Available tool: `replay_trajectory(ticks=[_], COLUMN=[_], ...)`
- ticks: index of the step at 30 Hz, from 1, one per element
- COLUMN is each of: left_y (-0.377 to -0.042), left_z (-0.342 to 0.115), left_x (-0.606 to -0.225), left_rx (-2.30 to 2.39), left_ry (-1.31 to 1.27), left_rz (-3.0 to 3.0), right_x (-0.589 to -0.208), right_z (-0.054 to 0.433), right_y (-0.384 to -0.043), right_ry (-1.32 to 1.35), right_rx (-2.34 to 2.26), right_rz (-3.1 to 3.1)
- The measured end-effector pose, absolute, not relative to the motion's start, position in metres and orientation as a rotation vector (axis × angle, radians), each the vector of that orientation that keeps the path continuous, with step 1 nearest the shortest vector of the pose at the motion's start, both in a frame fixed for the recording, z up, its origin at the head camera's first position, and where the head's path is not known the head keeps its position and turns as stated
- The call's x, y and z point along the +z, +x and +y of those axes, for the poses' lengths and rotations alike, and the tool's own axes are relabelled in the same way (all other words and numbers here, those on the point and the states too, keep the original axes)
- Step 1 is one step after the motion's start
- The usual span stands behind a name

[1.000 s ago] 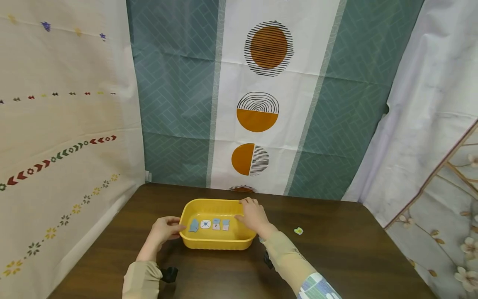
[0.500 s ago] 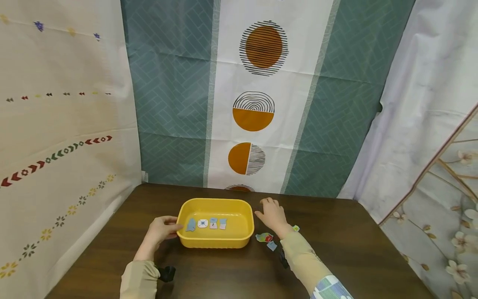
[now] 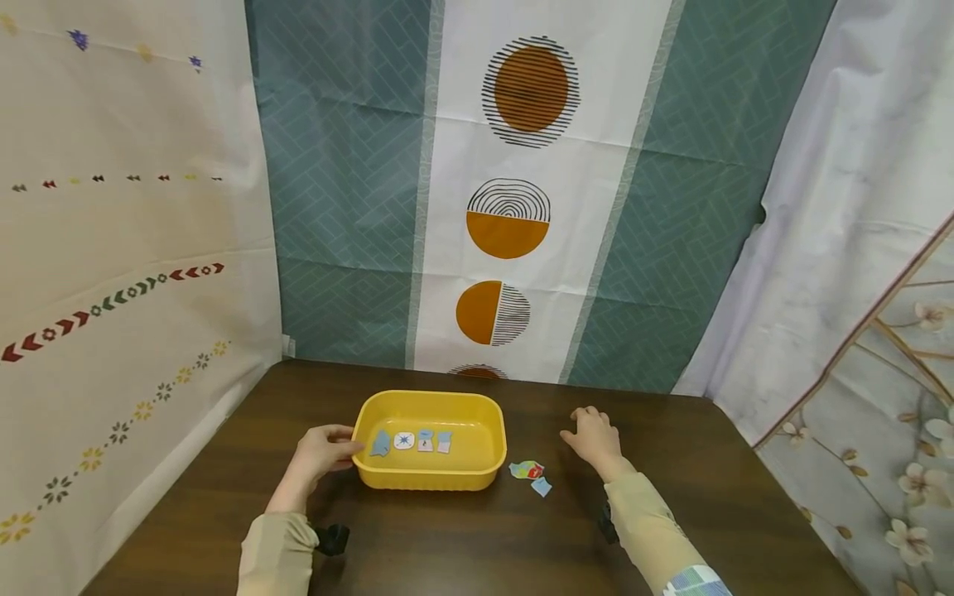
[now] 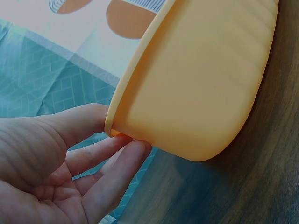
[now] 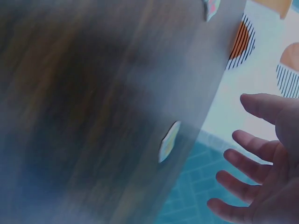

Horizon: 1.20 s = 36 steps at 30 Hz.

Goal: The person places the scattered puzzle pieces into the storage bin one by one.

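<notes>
A yellow plastic tray [image 3: 428, 480] sits on the table, with several small flat pieces lying in it. Among these are a blue-grey piece [image 3: 381, 444] and a white piece [image 3: 404, 440] with a blue star-like mark. My left hand [image 3: 319, 454] pinches the tray's left end; in the left wrist view the thumb is on the rim and the fingers are beneath it. To the tray's right lie a green-and-red piece [image 3: 527, 469] and a light blue piece [image 3: 542, 487]. My right hand [image 3: 595, 439] hovers further right, fingers spread and holding nothing. A small pale piece [image 5: 169, 141] shows below it in the right wrist view.
The dark wooden table [image 3: 447, 546] carries everything. A patterned cloth [image 3: 343, 248] hangs behind its far edge, with pale cloths at the left [image 3: 134, 248] and right [image 3: 857, 248]. Dark wrist-worn devices [image 3: 332, 540] sit under both forearms.
My right hand has left the tray's right end and moved right over the table, uncovering the two pieces beside the tray. The left hand stays on the tray's left end.
</notes>
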<state>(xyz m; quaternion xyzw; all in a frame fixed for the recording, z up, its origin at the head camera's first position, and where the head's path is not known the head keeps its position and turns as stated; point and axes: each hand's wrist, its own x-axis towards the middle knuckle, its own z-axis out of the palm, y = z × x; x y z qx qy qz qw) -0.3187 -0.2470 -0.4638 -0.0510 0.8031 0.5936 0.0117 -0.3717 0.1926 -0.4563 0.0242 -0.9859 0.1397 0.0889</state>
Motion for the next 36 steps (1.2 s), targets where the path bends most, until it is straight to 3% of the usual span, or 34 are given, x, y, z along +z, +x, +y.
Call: replay_trajectory(ticks=[36], left_y=[-0.320], left_z=[-0.246], left_x=[-0.465], left_rx=[1.848], left_ry=[-0.160], left_rz=[2.521], right_x=[-0.475], right_z=[0.231], right_y=[-0.357], right_ry=[-0.012], right_rx=[0.421], right_rz=[-3.051])
